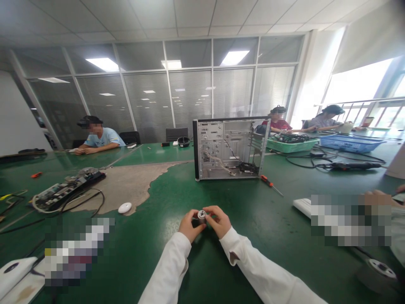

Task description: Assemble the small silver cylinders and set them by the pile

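A small silver metal cylinder with dark openings in its top is held just above the green table. My left hand grips it from the left, thumb and fingers bent round its side. From the right, the thumb and fingers of my right hand close on the same cylinder. White sleeves cover both my forearms. Beyond my hands stands an open computer case, upright, with loose wires inside. An orange-handled screwdriver lies by its lower right corner.
A circuit assembly with cables and a white round object lie to the left. Green and blue baskets stand back right, near a black corded tool. Another person's hand is at the right edge; other people sit farther back.
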